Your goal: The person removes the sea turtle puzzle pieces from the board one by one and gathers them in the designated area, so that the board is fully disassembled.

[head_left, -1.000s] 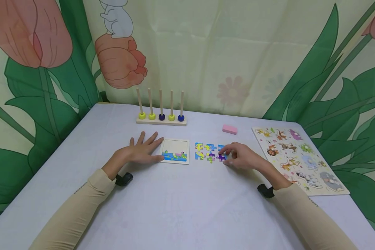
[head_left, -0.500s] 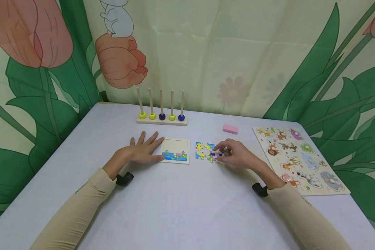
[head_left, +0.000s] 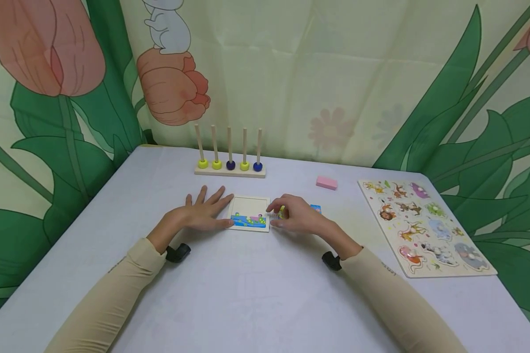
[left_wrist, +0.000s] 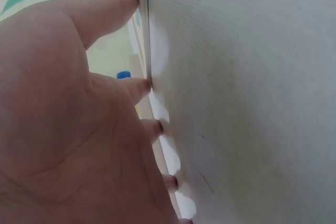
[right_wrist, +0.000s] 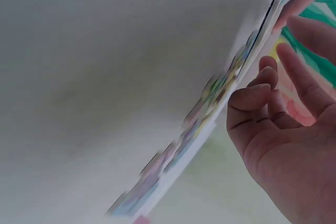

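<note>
Spread on the white table, my left hand [head_left: 203, 214] rests its fingers and thumb along the left side of a small square puzzle tray [head_left: 251, 200]. A blue sea-floor strip [head_left: 249, 221] fills the tray's lower part; the area above it is bare. My right hand [head_left: 296, 214] is at the tray's right edge, thumb and forefinger pinching a small puzzle piece, mostly hidden by the fingers. Loose puzzle pieces [right_wrist: 205, 103] lie beneath this hand in the right wrist view. One blue puzzle piece [head_left: 315, 208] shows behind it.
Behind the tray stands a wooden peg rack [head_left: 229, 172] with yellow and dark blue beads. A pink block [head_left: 326, 183] lies at the back right. On the right is an animal peg-puzzle board [head_left: 424, 230]. A printed curtain [head_left: 287, 88] hangs behind the table.
My right hand has moved left from the right end of the loose pieces to the tray's right edge, with a puzzle piece between its fingertips. My left hand has stayed on the tray.
</note>
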A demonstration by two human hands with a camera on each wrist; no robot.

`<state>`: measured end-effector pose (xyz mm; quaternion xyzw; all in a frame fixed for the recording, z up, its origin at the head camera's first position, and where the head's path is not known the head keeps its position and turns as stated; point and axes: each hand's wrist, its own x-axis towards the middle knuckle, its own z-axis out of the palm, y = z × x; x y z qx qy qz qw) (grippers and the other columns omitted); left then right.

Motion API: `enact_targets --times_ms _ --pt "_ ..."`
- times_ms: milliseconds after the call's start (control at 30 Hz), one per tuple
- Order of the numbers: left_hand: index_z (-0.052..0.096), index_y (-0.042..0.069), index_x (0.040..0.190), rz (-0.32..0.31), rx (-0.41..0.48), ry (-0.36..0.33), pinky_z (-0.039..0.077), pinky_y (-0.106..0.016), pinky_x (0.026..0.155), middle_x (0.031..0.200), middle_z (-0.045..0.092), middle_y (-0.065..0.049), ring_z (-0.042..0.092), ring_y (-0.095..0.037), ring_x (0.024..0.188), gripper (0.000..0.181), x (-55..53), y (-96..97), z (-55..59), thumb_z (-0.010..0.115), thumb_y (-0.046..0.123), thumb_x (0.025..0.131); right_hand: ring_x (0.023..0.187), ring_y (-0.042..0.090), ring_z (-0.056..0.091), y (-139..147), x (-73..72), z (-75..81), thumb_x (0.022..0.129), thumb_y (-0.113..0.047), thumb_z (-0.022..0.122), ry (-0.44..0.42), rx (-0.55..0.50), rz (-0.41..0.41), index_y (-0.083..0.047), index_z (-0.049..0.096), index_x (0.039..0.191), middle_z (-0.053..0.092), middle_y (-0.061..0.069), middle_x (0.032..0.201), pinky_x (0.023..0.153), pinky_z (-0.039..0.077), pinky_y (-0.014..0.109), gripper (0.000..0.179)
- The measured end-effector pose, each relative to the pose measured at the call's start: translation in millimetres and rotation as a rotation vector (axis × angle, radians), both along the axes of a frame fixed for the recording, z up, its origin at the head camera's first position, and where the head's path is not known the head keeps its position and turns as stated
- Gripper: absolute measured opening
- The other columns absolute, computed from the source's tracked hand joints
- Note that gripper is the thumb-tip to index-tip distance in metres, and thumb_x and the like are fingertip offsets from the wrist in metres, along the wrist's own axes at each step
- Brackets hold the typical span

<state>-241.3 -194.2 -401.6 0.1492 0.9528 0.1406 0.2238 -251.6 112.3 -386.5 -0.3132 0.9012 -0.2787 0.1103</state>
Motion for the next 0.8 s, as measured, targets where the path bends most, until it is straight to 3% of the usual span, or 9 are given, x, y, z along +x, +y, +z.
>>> enact_targets --times_ms 133,300,800 --pt "0.009 0.03 0.172 0.004 -0.023 0.01 -0.01 -0.083 0.121 0.181 -0.012 -0.006 -0.022 -0.051 0.162 0.101 -2.5 0.0 -3.7 0.041 0.086 0.094 0.082 0.015 0.055 -19 -2.5 0.5 0.095 -0.015 0.077 -0.028 0.018 0.025 -0.012 0.075 0.123 0.069 0.007 0.108 0.077 0.046 0.026 0.028" --pt "0.009 0.031 0.172 0.011 -0.032 0.0 -0.01 -0.083 0.121 0.181 -0.012 -0.006 -0.021 -0.053 0.162 0.108 -4.2 0.7 -4.2 0.049 0.088 0.089 0.083 0.015 0.055 -39 -4.8 1.9 0.099 -0.019 0.074 -0.044 0.06 0.042 -0.013 0.075 0.126 0.069 0.007 0.11 0.076 0.045 0.025 0.028" --pt "0.005 0.03 0.172 0.001 -0.039 -0.011 -0.008 -0.083 0.121 0.18 -0.016 -0.004 -0.024 -0.051 0.161 0.107 -7.1 -0.9 -9.2 0.057 0.078 0.092 0.086 0.015 0.057 -71 -9.5 1.8 0.098 -0.01 0.071 -0.052 0.09 0.137 -0.012 0.075 0.13 0.07 0.009 0.113 0.079 0.046 0.024 0.032"
